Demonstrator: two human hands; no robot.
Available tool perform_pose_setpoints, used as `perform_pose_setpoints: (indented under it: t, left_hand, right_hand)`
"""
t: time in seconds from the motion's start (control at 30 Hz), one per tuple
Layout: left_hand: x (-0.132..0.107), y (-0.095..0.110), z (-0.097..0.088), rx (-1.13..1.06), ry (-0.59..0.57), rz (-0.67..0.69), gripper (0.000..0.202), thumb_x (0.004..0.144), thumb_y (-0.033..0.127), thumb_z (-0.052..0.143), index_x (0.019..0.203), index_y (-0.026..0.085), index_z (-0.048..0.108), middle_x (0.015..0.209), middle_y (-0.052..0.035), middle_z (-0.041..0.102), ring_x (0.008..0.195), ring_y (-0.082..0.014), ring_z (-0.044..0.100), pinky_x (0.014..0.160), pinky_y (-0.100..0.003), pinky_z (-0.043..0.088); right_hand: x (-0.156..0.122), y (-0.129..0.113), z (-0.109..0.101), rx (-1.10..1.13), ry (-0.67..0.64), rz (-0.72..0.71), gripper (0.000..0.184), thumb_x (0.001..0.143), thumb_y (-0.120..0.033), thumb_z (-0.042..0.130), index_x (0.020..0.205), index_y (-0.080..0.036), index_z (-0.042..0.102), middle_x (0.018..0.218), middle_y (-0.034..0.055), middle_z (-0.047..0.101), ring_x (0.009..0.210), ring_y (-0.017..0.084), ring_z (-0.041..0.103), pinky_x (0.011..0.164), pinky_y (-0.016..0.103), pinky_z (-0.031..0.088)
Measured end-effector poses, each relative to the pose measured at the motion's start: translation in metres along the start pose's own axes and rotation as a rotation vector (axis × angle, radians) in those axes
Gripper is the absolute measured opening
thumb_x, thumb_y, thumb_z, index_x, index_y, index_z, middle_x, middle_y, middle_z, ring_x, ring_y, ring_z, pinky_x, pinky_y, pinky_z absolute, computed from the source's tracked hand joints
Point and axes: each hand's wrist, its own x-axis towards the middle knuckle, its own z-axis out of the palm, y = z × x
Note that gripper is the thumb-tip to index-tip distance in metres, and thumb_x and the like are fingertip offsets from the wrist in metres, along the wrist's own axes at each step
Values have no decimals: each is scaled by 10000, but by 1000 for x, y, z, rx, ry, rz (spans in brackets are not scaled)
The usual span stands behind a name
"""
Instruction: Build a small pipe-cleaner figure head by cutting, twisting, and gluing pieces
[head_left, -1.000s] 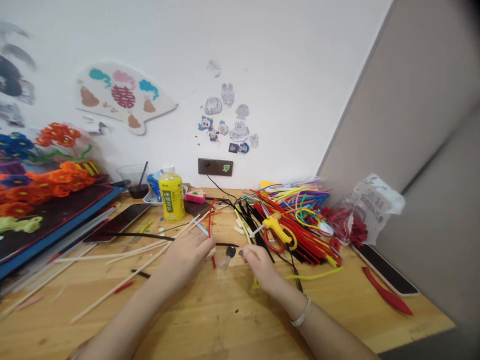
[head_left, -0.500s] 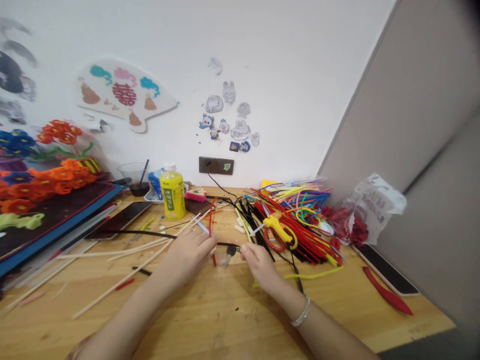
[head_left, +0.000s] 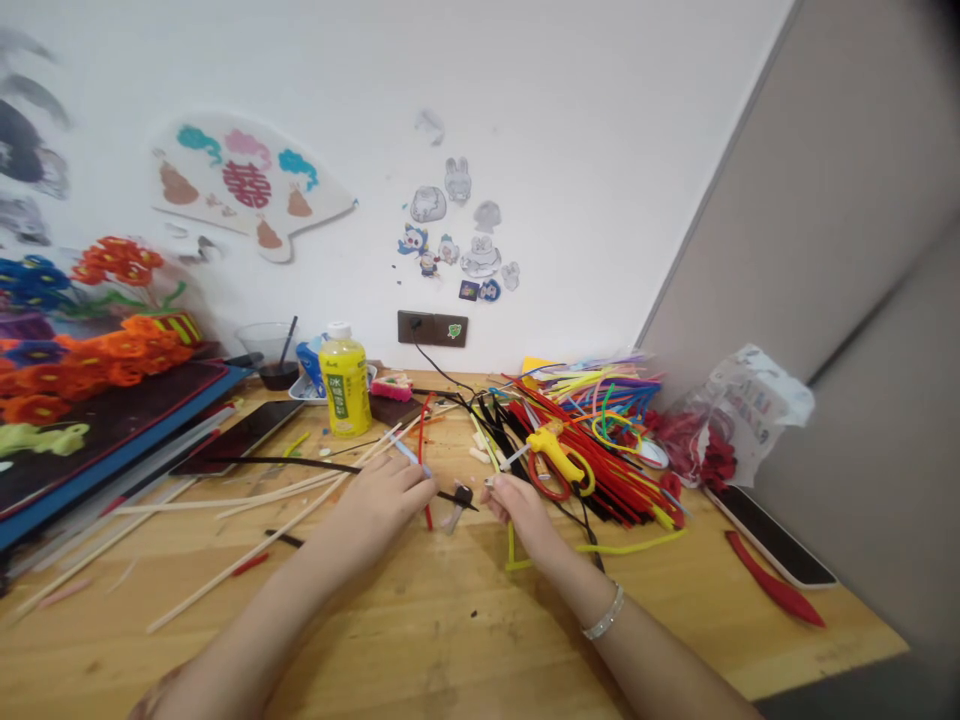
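My left hand (head_left: 390,492) is closed on a black pipe cleaner (head_left: 289,462), which runs out to the left and ends in a free tip just right of my fingers. My right hand (head_left: 520,508) is pinched, a little apart from that tip. Something tiny and pale shows at its fingertips, too small to name. Between the hands lies a small dark-headed clear piece (head_left: 459,503). A red pipe cleaner (head_left: 422,440) stretches behind my left fingers. Beneath my right wrist is a bent yellow pipe cleaner (head_left: 630,546).
A yellow glue gun (head_left: 556,455) and scissors (head_left: 585,478) rest on bundled pipe cleaners (head_left: 615,475). Left are wooden sticks (head_left: 247,568), a yellow bottle (head_left: 345,385), a dark tablet (head_left: 244,437) and orange flowers (head_left: 90,370). A phone (head_left: 772,535) lies right.
My right hand has come away from the end of the black pipe cleaner, shifting slightly right. The black tip is now free and points down to the right. My left hand has barely moved.
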Motion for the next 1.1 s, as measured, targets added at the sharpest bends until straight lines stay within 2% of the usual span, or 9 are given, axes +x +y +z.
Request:
perform_pose_setpoints:
  t: [0.2,0.47,0.63,0.83,0.97,1.1]
  left_hand:
    - [-2,0,4,-23,-28,26,147,873,157,439,881,193,581,796,-30,608,750,-187,486,685,-318,321]
    - [0,4,-2,-40,-99,25,141,873,171,446,874,191,586,819,-33,611,758,-186,486,685,-319,312]
    - [-1,5,-1,-77,-107,12,156,877,172,437,837,187,588,803,-34,599,762,-190,475,686,-323,315]
    - [1,7,-4,-135,-45,21,214,897,204,396,819,182,595,754,-33,575,746,-181,473,666,-312,322]
    - [3,16,-4,-162,-25,28,219,903,232,389,840,183,593,749,-29,572,727,-169,480,662,-302,324]
    - [4,25,1,-200,23,90,231,912,231,372,846,185,589,731,-22,576,693,-153,485,653,-292,325]
  right_hand:
    - [-5,-11,1,12,-94,17,308,705,-449,585,634,-158,514,542,-58,366,522,80,299,503,214,246]
    - [-6,-8,4,-62,-192,53,215,693,-318,583,591,-150,495,528,-66,316,515,71,267,491,215,203]
    - [-7,-14,4,-55,-222,91,245,671,-323,595,548,-158,463,509,-69,309,504,68,259,483,215,191]
    - [-9,-15,3,17,-270,127,239,672,-338,627,587,-152,504,526,-65,369,507,68,293,501,213,219]
    - [-11,-16,4,48,-270,127,271,663,-396,646,648,-147,541,558,-52,427,529,76,337,527,214,255]
    - [-13,-19,6,60,-277,148,327,639,-453,662,643,-146,548,541,-56,417,514,75,327,519,218,246]
